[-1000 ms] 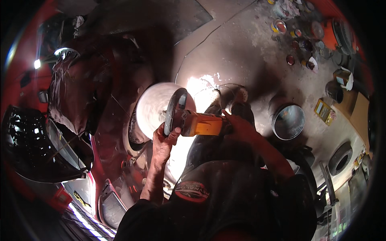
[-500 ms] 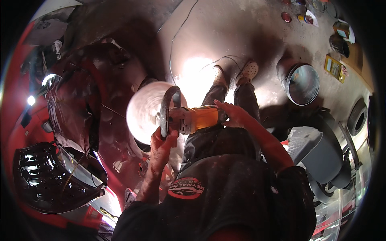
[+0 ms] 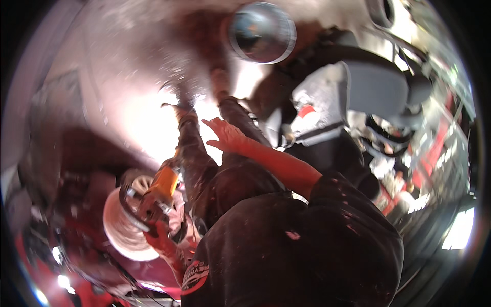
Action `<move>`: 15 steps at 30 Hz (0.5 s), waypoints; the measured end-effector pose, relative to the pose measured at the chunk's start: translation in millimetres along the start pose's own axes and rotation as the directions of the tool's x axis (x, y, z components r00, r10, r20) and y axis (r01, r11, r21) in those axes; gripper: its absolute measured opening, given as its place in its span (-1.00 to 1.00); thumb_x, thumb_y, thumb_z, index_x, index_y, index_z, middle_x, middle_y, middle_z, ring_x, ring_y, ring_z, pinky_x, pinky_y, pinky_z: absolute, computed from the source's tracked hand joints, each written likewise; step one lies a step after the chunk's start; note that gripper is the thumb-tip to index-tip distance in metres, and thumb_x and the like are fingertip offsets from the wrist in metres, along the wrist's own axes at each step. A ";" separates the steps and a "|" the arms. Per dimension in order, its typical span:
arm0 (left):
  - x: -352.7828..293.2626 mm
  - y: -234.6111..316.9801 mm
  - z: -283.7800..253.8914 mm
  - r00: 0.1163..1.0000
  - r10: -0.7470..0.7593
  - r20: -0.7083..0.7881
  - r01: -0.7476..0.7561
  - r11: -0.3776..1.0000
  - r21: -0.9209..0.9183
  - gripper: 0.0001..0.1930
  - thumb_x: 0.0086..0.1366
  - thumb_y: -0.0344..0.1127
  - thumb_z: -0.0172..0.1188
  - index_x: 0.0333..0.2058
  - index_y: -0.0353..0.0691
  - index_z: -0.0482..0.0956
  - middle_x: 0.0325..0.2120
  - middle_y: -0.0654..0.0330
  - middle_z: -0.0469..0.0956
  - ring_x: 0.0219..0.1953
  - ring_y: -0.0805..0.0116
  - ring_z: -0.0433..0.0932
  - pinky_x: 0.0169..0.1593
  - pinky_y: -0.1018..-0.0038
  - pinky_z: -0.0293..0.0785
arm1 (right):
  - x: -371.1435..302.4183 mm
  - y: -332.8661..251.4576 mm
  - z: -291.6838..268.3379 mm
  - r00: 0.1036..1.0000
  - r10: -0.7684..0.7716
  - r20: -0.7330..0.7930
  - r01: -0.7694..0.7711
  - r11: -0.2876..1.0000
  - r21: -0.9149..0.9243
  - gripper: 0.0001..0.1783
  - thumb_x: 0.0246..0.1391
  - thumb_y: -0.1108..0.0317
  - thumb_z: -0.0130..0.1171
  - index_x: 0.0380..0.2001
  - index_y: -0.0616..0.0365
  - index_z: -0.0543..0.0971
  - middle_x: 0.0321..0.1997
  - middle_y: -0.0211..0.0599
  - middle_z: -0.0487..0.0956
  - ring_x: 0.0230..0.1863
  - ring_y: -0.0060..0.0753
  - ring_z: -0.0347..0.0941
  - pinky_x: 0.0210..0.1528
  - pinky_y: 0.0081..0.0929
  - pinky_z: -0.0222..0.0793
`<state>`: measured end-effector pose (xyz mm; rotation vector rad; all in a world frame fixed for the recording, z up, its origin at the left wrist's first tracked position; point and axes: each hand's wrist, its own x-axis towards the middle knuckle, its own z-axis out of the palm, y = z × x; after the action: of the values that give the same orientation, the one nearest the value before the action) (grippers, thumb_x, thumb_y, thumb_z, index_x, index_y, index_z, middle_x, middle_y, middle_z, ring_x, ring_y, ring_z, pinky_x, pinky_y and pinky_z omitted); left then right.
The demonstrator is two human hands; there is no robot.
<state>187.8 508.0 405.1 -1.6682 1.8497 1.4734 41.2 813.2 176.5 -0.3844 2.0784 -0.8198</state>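
My left hand [image 3: 162, 243] is wrapped round the black loop handle of a yellow and grey power polisher [image 3: 164, 183]. A broad pale round pad [image 3: 117, 222] is on the tool's head, beside the dark red car body [image 3: 102, 261]. My right hand [image 3: 225, 135] is off the tool, held out in front of my thigh with its fingers apart and nothing in it. The picture is smeared by motion, so whether the pad spins or touches the car I cannot tell.
A round bucket [image 3: 262, 33] stands on the floor ahead. To the right is a grey seat [image 3: 376, 87] with a pale cover [image 3: 322, 97] and a red-marked item on it. Bright light glares on the floor round my feet. Cluttered shelving runs along the far right.
My right hand has let go of the polisher's body and moved away. The left hand has lowered the polisher to the left. The view has swung right, bringing the bucket and seat nearer the middle.
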 end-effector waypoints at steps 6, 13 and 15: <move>-11.5 53.1 34.2 0.999 -0.030 -0.030 0.029 0.999 -0.043 -0.88 0.36 -0.42 0.17 -0.21 -0.26 0.43 -0.56 0.33 0.36 -0.54 0.53 0.29 -0.28 0.50 0.36 | -102.2 124.5 -53.7 0.870 0.344 -0.353 -0.301 0.938 0.172 -0.35 0.04 0.10 0.32 0.18 0.13 0.45 -0.04 -0.05 0.60 -0.01 -0.03 0.54 0.02 -0.15 0.47; -24.0 46.1 64.6 0.968 0.095 0.230 -0.087 0.995 -0.045 -0.89 0.31 -0.41 0.21 -0.21 -0.25 0.53 -0.48 0.34 0.46 -0.47 0.50 0.36 -0.22 0.46 0.36 | -319.9 341.2 -42.4 0.472 0.864 -0.177 -0.659 0.479 0.580 -0.48 0.32 0.21 0.08 0.27 0.14 0.35 0.05 -0.22 0.55 -0.10 -0.31 0.55 -0.11 -0.40 0.54; -29.1 65.7 114.6 0.993 -0.056 0.104 0.076 0.977 -0.199 -0.91 0.35 -0.39 0.20 -0.29 -0.24 0.48 -0.50 0.33 0.44 -0.45 0.46 0.37 -0.20 0.42 0.35 | -355.3 406.4 -32.3 0.271 0.949 -0.159 -0.202 0.218 0.955 -0.50 0.25 0.14 0.20 0.12 0.28 0.52 -0.07 -0.24 0.61 -0.15 -0.29 0.58 -0.11 -0.36 0.56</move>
<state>92.8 604.3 406.7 -1.6932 1.6241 1.7332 235.4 1315.8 130.4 1.6935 1.8578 -1.3469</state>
